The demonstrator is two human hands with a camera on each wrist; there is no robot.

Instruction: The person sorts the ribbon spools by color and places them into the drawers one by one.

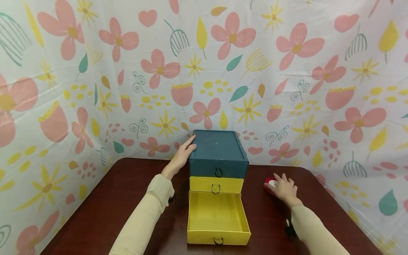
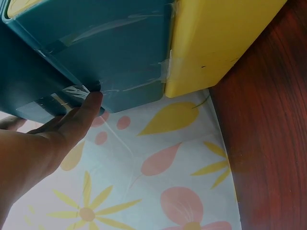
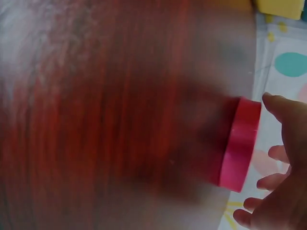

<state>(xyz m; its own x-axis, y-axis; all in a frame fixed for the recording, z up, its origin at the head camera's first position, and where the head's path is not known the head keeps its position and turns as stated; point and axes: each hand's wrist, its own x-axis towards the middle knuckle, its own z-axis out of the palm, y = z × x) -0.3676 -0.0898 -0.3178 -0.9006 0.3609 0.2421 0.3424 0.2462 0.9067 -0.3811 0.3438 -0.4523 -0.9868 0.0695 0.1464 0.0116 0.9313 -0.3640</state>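
A small chest of drawers (image 1: 216, 147) stands on the table, with a blue top part and yellow drawers below. Its bottom drawer (image 1: 216, 212) is pulled out and shows a bare inside; the yellow drawer (image 1: 216, 185) above it is in. My left hand (image 1: 182, 154) rests against the chest's upper left side, fingertips at the top edge; the left wrist view shows the fingers on the blue side (image 2: 120, 57). My right hand (image 1: 286, 189) hovers with fingers spread by a red roll (image 3: 241, 143) with a white centre, like tape or ribbon. Nothing is gripped.
The dark reddish-brown table (image 1: 95, 212) reaches out to both sides of the chest. A white flower-patterned cloth (image 1: 287, 88) hangs behind and along both sides. Black loop handles (image 1: 218, 172) stick out from the drawer fronts.
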